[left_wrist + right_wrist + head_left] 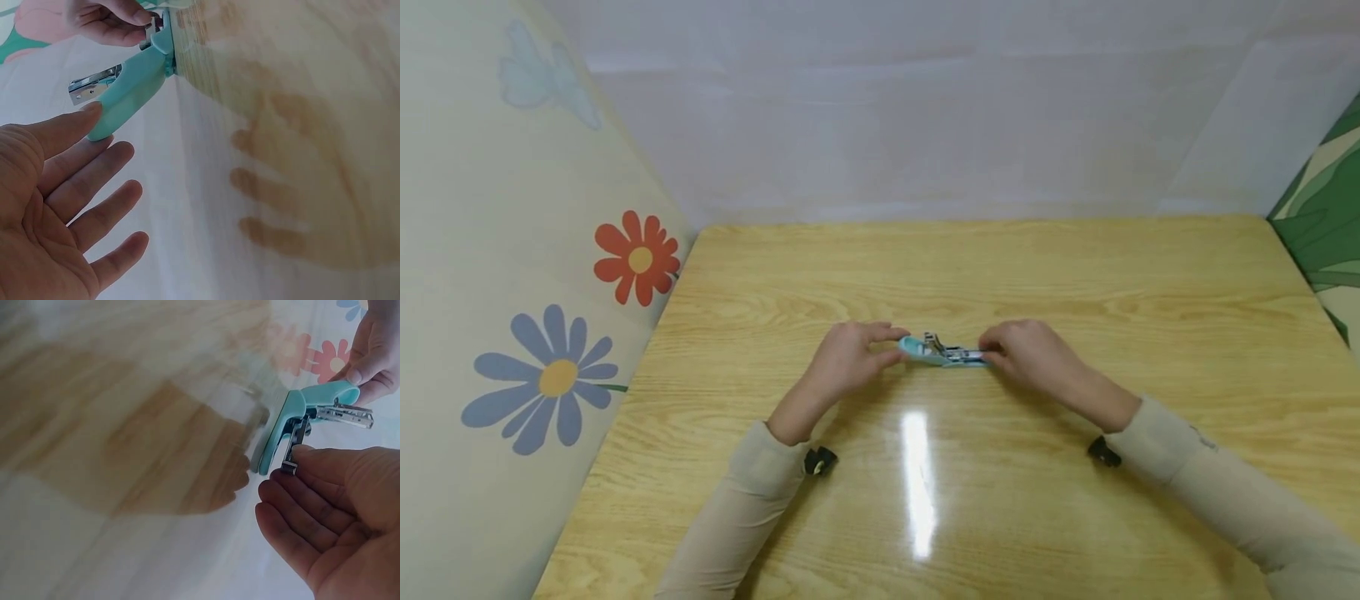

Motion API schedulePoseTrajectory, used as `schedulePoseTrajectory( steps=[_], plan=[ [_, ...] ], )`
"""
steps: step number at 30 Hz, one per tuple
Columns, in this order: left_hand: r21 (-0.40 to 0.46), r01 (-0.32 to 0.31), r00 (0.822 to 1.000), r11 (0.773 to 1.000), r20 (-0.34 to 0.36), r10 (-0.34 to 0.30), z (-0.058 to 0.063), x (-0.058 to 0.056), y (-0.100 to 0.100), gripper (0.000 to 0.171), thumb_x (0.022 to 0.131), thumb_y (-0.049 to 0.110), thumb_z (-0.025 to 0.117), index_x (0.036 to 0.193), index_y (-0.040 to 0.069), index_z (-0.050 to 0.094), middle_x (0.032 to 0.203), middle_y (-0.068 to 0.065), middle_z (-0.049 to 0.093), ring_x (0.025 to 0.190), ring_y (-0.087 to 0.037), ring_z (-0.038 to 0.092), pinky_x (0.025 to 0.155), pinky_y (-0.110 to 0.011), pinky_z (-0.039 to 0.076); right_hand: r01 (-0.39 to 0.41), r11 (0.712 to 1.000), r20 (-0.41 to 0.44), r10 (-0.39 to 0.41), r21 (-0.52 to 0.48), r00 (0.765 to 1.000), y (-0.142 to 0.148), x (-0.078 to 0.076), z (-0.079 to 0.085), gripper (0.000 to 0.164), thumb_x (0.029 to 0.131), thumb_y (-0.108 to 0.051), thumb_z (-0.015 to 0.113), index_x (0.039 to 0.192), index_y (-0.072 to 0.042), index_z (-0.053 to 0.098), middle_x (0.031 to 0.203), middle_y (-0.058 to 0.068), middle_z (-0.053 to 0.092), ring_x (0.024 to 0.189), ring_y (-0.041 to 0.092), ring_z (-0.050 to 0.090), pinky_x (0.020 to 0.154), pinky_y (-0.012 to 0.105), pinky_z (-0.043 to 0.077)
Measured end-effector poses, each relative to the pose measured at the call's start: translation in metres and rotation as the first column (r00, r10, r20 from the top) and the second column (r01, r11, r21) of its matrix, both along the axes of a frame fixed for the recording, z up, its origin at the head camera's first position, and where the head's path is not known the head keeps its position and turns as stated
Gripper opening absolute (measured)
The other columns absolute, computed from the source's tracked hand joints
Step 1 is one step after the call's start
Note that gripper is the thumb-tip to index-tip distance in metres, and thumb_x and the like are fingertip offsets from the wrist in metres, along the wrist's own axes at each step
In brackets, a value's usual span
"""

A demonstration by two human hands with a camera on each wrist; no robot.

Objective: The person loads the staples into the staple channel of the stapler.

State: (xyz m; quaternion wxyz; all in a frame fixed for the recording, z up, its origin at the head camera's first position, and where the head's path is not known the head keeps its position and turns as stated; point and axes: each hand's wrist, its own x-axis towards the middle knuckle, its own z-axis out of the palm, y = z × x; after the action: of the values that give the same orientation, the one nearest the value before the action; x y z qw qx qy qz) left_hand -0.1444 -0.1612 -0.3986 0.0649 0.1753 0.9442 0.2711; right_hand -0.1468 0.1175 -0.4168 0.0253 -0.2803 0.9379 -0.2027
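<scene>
The opened teal stapler (919, 355) is on or just above the bench (1037, 262). The left hand (847, 358) pinches its cover (128, 97); the right hand (1030, 354) pinches the metal magazine (298, 435). Steady, level grips should avoid twisting it.

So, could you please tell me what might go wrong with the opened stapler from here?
The left hand pinches only the tip of the teal cover, so the cover could slip free and swing on its hinge. The right hand pinches the end of the metal rail, so it might get nipped if the opened stapler folded shut suddenly.
</scene>
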Motion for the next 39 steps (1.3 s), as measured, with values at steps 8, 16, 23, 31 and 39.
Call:
schedulePoseTrajectory(
  steps=[8, 16, 23, 31, 39],
  plan=[
    [-0.021, -0.002, 1.000, 1.000, 0.006, 0.002, 0.004, 0.001, 0.004, 0.034, 0.093, 0.030, 0.075, 0.125, 0.020, 0.074, 0.042, 0.002, 0.047, 0.041, -0.005, 0.019, 0.045, -0.021, 0.027, 0.011, 1.000, 0.012, -0.011, -0.015, 1.000, 0.007, 0.000, 0.000, 0.015, 0.092, -0.012, 0.074, 0.104, -0.006, 0.078, 0.102, 0.011, 0.079, 0.094, 0.027, 0.075, 0.088, 0.043, 0.059],
    [0.004, 0.074, 0.997, 0.997, -0.020, -0.074, 0.013, -0.003, 0.021, 0.037, 0.095, 0.032, 0.072, 0.129, 0.018, 0.071, 0.046, 0.003, 0.046, 0.042, -0.006, 0.017, 0.044, -0.021, 0.025, 0.019, 1.000, 0.020, -0.018, -0.018, 1.000, 0.005, 0.000, -0.001, 0.014, 0.093, -0.013, 0.073, 0.104, -0.007, 0.078, 0.102, 0.009, 0.079, 0.092, 0.024, 0.075, 0.084, 0.040, 0.060],
    [-0.030, 0.131, 0.988, 0.991, -0.082, -0.133, 0.014, -0.007, 0.048, 0.039, 0.096, 0.035, 0.070, 0.131, 0.019, 0.070, 0.042, 0.009, 0.029, 0.041, -0.004, 0.015, 0.042, -0.018, 0.021, 0.023, 0.998, 0.037, -0.021, -0.065, 0.999, 0.007, -0.002, -0.004, 0.016, 0.093, -0.015, 0.074, 0.106, -0.006, 0.078, 0.103, 0.010, 0.079, 0.092, 0.024, 0.074, 0.083, 0.040, 0.061],
    [-0.049, 0.144, 0.983, 0.988, -0.108, -0.149, 0.011, -0.011, 0.069, 0.038, 0.095, 0.034, 0.071, 0.130, 0.017, 0.070, 0.042, 0.005, 0.031, 0.042, -0.003, 0.016, 0.042, -0.016, 0.019, 0.035, 0.996, 0.051, -0.031, -0.080, 0.998, 0.012, -0.007, -0.004, 0.016, 0.091, -0.010, 0.075, 0.105, -0.004, 0.078, 0.099, 0.011, 0.079, 0.087, 0.024, 0.074, 0.080, 0.040, 0.061],
    [-0.080, 0.222, 0.967, 0.972, -0.113, -0.230, 0.008, -0.017, 0.085, 0.036, 0.094, 0.030, 0.074, 0.127, 0.014, 0.072, 0.102, -0.012, 0.079, 0.045, -0.004, 0.023, 0.046, -0.016, 0.025, 0.028, 0.996, 0.065, -0.022, -0.088, 0.998, 0.016, -0.009, -0.006, 0.017, 0.090, -0.013, 0.076, 0.104, -0.004, 0.077, 0.097, 0.010, 0.079, 0.088, 0.025, 0.074, 0.080, 0.040, 0.060]
  ],
)
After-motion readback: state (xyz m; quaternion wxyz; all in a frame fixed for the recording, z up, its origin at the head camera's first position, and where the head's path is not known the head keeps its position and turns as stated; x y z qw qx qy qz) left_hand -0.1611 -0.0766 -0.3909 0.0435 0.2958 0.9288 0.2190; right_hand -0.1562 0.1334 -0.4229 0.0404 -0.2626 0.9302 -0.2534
